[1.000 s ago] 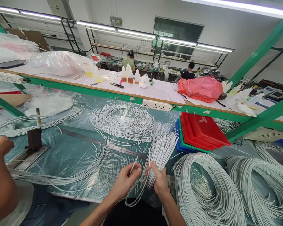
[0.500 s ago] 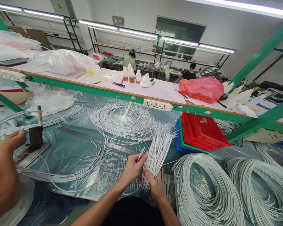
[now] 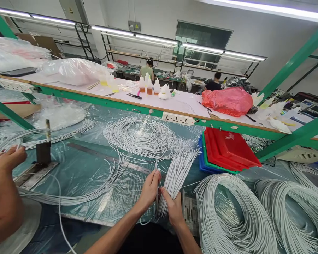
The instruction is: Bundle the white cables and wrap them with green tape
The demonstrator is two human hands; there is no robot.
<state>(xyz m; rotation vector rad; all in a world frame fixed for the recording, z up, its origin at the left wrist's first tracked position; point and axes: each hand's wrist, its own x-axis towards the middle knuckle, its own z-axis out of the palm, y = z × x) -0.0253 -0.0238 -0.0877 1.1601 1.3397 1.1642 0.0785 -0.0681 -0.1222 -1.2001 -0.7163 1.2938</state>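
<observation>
Both our hands grip work: left hand (image 3: 149,188) pinching one wire (image 3: 156,176), right hand (image 3: 172,208) clasping the bundle (image 3: 178,169), light, limp, best held near cut ends.

Wire coils (image 3: 288,211) run off the right and bottom edges, a co-worker's arm (image 3: 4,208) is cut at the left edge, and distant bench items (image 3: 175,74) are too small to identify.
</observation>
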